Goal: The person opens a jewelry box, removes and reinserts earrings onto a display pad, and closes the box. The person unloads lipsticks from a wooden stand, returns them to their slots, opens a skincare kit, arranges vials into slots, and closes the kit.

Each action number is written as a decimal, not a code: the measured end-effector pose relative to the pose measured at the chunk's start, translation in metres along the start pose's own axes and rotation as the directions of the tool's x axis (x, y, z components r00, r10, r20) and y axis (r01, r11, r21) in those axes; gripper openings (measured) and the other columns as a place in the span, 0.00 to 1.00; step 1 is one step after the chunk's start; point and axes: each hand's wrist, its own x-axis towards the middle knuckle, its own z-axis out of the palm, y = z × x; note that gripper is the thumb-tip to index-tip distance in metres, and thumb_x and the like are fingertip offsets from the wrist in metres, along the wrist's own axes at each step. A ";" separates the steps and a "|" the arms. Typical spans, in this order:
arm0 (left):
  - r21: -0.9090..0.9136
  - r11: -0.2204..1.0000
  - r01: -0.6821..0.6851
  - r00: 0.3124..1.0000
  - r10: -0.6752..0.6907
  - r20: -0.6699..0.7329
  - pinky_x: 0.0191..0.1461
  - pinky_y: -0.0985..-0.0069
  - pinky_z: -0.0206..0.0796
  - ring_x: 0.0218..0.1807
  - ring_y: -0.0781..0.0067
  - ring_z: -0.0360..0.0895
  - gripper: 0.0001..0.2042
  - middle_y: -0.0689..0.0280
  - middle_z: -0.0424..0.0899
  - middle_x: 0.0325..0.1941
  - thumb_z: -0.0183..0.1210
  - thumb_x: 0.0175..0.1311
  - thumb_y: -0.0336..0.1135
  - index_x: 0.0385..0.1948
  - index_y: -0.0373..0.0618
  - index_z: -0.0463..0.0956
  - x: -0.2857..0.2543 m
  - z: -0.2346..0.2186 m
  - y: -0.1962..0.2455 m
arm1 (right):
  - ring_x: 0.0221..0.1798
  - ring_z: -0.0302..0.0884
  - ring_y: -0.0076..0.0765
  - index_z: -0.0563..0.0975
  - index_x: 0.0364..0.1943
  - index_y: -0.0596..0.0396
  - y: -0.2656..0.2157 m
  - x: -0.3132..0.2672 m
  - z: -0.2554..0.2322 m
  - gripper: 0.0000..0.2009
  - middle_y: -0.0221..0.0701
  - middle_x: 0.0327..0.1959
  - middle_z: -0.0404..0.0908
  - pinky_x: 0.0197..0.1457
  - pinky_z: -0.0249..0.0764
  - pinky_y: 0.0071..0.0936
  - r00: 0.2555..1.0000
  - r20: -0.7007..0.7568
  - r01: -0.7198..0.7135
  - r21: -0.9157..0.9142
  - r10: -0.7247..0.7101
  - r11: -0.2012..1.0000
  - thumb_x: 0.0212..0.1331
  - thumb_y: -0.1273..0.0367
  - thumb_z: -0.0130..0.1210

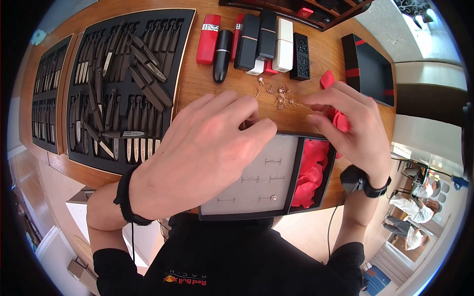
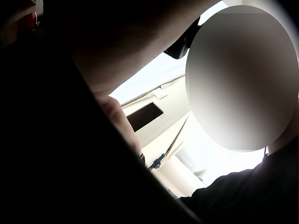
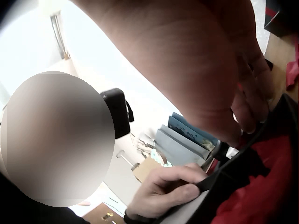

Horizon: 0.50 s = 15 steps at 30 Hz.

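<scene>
In the head view, the left hand (image 1: pixel 207 148) lies over the upper left of a black box with a grey ring board (image 1: pixel 242 192). Its thumb and forefinger curl near the box's far edge; what they touch is hidden. The right wrist view shows that hand (image 3: pixel 163 191) beside the box rim. Over the petal compartment's far corner hovers the right hand (image 1: pixel 353 123), thumb and forefinger apart, the forefinger close to small metal jewellery pieces (image 1: pixel 281 98) on the table. One pearl piece (image 1: pixel 274 198) sits in the board.
Lipstick cases (image 1: pixel 247 49) stand beyond the jewellery. At left, black trays (image 1: pixel 74 167) hold many dark pen-like items. An empty-looking black box (image 1: pixel 377 74) with red bands lies at the far right. Red petals (image 1: pixel 308 182) fill the near box's side compartment; others lie by the right hand.
</scene>
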 end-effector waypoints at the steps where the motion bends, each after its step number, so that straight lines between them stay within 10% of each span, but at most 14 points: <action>1: 0.003 1.000 -0.005 1.000 0.005 -0.001 0.43 0.63 0.73 0.40 0.59 0.81 0.12 0.62 0.80 0.37 0.69 0.55 0.21 0.42 0.40 0.86 0.000 0.000 0.000 | 0.37 0.82 0.40 0.85 0.47 0.59 0.002 0.006 0.002 0.13 0.37 0.38 0.83 0.43 0.78 0.34 0.998 0.066 -0.011 -0.014 0.012 1.000 0.58 0.82 0.66; 5: -0.021 1.000 0.006 1.000 -0.006 -0.010 0.43 0.63 0.73 0.40 0.59 0.80 0.11 0.62 0.80 0.36 0.69 0.55 0.21 0.40 0.40 0.86 0.001 -0.001 0.001 | 0.36 0.86 0.43 0.85 0.43 0.58 0.013 0.024 0.008 0.10 0.38 0.39 0.84 0.41 0.80 0.37 0.986 0.118 0.144 -0.235 -0.119 0.961 0.59 0.82 0.65; 15: -0.014 1.000 0.003 0.999 -0.003 -0.034 0.43 0.63 0.73 0.39 0.59 0.80 0.10 0.63 0.80 0.36 0.69 0.55 0.22 0.40 0.40 0.86 0.001 0.002 0.001 | 0.39 0.86 0.54 0.83 0.38 0.58 0.019 0.030 0.009 0.06 0.40 0.35 0.87 0.42 0.82 0.44 0.974 0.225 0.047 -0.098 -0.024 0.994 0.58 0.77 0.67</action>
